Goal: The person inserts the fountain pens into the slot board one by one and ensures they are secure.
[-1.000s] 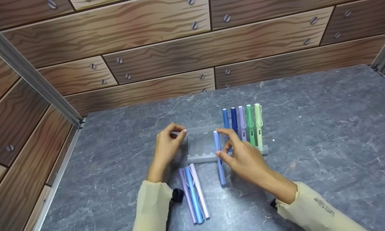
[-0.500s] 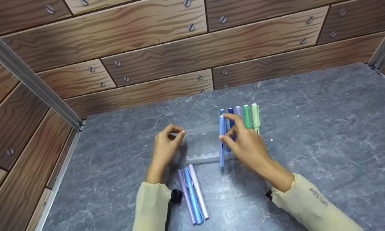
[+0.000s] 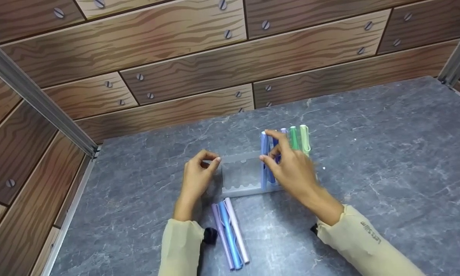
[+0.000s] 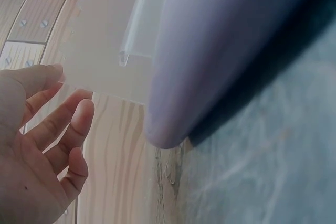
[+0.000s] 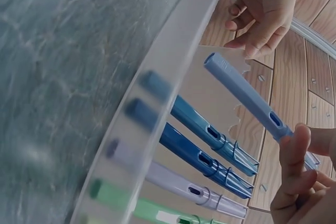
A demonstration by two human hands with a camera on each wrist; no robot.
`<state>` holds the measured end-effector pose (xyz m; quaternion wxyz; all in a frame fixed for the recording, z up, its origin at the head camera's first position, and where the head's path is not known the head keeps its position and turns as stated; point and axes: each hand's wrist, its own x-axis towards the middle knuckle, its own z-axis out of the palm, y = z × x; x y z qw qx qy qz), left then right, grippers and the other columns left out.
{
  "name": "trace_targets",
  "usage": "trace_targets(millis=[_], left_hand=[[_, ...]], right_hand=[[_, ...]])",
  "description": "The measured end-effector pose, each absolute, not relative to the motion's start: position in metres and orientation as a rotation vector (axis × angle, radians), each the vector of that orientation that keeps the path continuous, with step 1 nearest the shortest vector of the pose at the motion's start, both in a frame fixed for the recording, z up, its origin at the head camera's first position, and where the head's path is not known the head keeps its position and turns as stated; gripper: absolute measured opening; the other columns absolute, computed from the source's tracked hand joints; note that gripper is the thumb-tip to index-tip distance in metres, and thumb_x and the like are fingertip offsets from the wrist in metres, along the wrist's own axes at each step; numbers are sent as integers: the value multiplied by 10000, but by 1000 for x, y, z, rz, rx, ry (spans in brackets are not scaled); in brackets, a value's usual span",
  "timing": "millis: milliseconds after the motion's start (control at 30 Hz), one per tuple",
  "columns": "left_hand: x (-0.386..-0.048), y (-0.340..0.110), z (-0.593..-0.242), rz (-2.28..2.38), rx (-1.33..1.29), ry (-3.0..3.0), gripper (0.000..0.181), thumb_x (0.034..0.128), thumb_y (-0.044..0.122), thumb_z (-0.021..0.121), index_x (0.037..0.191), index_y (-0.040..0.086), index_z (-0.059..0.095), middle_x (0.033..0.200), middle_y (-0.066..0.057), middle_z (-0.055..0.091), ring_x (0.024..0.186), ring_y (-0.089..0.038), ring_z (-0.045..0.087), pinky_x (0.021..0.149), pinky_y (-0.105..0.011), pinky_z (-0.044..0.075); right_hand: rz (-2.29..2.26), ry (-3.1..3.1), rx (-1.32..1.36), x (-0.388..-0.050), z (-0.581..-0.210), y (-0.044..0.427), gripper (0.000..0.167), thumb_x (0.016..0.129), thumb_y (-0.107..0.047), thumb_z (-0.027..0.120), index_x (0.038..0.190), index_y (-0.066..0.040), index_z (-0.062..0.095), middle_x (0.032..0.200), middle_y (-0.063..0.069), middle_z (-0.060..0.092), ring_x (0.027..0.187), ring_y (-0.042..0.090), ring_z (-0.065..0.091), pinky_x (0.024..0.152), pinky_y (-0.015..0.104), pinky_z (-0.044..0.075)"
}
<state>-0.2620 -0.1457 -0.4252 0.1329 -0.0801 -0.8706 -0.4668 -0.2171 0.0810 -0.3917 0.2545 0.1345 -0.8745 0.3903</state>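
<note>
A clear plastic pen holder [image 3: 242, 191] with a notched lip stands on the table. My left hand [image 3: 199, 172] pinches its left edge between thumb and forefinger. A light blue fountain pen [image 5: 244, 92] is in my right hand [image 3: 295, 170], held near its cap end by thumb and fingers. In the right wrist view its lower end is apart from the holder. Beside it in the holder lie a mid-blue pen [image 5: 197, 120], a dark blue pen [image 5: 182, 147], a lilac pen [image 5: 176, 181], a green pen [image 5: 155, 209] and a pale green pen [image 3: 304, 138], partly hidden by my right hand.
In front of the holder, a purple pen [image 3: 222, 237], a blue pen [image 3: 230, 235] and a pale pink pen [image 3: 237, 232] lie side by side on the grey marbled table [image 3: 368, 153]. Wood-patterned panels [image 3: 187, 57] stand behind and at the left.
My right hand has carried the light blue pen up and away from me, from in front of the holder to over its middle notches. The left hand has stayed at the holder's edge.
</note>
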Motion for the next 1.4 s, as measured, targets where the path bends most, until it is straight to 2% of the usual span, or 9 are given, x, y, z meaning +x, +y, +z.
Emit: trace_targets(millis=[200,733,1133,1300,1400], left_hand=[[-262,-145,-424,-1360,-228,-2523,101,887,160,691,916,64,702,906,-82,733,742,-242,649,677,-281,508],[-261,-145,-423,-1368,-253,-2524,95,892,156,685,915,65,700,936,-88,732,723,-196,646,666,-255,508],[-260,-145,-422,-1342,-248,-2512,94,890,153,688,908,62,701,913,-80,735,710,-155,635,671,-257,511],[-259,-145,-423,-1338,-236,-2507,88,885,144,691,899,58,701,908,-93,733,714,-196,647,668,-273,513],[-259,-145,-424,-1337,-240,-2508,95,885,150,692,900,56,700,911,-98,731,723,-206,652,666,-273,513]], right_hand=[[982,-2361,380,-219,-395,78,523,837,-154,743,1294,-75,501,709,35,667,476,64,445,438,231,363],[798,-2424,348,-232,-403,70,513,846,-210,736,1293,-127,497,674,16,640,493,169,519,432,323,406],[803,-2499,330,-233,-402,70,556,850,-215,732,1342,-107,496,670,8,640,491,149,493,442,287,391],[810,-2513,327,-234,-403,70,569,855,-214,727,1363,-98,497,678,10,659,498,154,508,449,295,402],[802,-2511,322,-233,-404,70,523,861,-193,716,1340,-96,530,679,29,678,485,160,507,437,298,401]])
